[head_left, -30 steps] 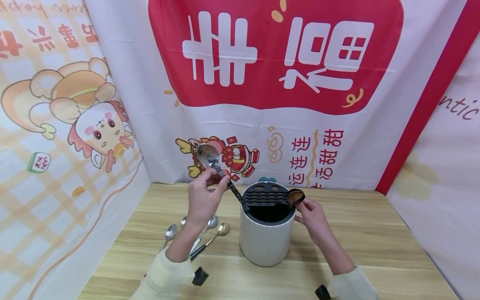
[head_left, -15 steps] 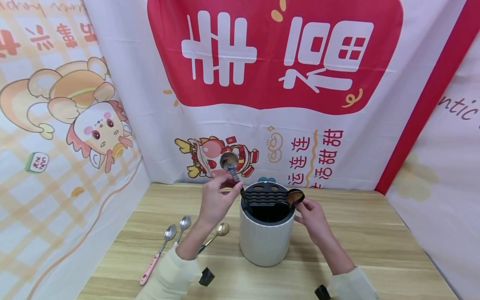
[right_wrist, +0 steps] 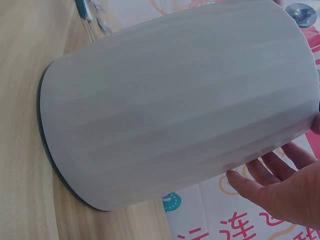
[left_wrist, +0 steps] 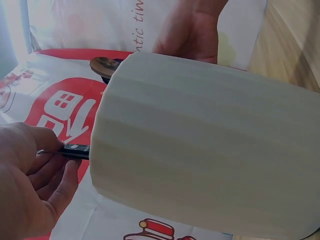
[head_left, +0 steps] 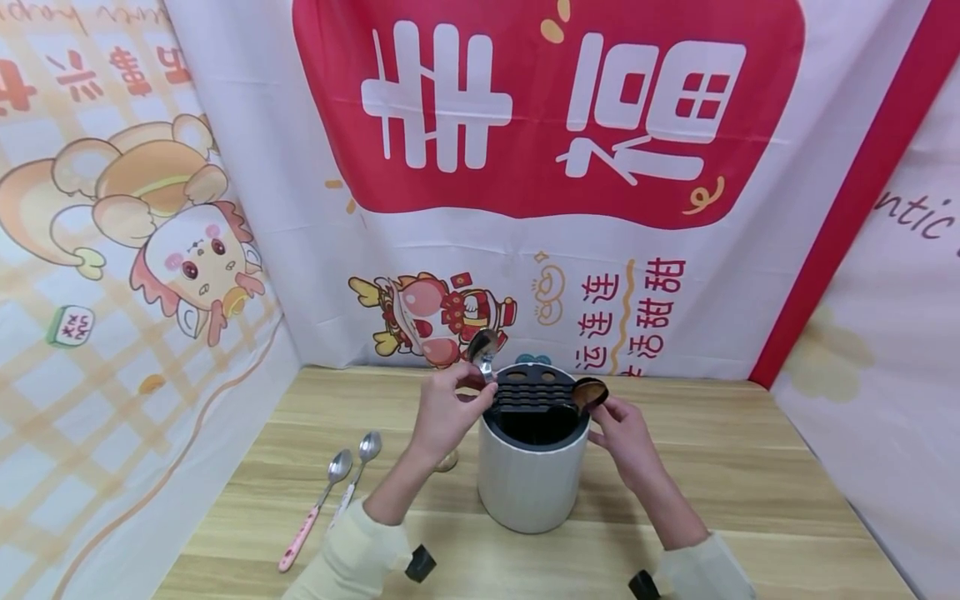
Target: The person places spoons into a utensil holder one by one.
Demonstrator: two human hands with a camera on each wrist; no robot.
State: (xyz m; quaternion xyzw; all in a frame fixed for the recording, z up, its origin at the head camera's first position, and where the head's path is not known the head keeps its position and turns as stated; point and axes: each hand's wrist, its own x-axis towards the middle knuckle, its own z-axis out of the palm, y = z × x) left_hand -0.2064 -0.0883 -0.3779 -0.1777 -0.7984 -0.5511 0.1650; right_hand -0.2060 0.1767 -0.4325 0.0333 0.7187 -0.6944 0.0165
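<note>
A ribbed white utensil holder (head_left: pixel 531 492) with a black slotted top stands upright on the table. At its left rim my left hand (head_left: pixel 446 418) pinches a silver spoon (head_left: pixel 483 345), bowl up. The left wrist view shows the dark handle (left_wrist: pixel 76 151) between thumb and fingers, its lower part hidden by the holder. A brown-bowled dark spoon (head_left: pixel 591 393) leans on the right rim, beside my right hand (head_left: pixel 626 443). In the right wrist view the fingertips (right_wrist: pixel 239 179) touch the holder's wall, spread and slightly bent.
To the left on the wooden table (head_left: pixel 675 467) lie a pink-handled spoon (head_left: pixel 307 527) and a white-handled spoon (head_left: pixel 356 468). The bowl of a gold spoon (head_left: pixel 447 461) shows beside my left forearm. Printed cloths (head_left: pixel 315 250) hang behind and at both sides.
My left hand has moved right and down with the silver spoon, whose handle has sunk further into the holder at its left side. My right hand has stayed in place.
</note>
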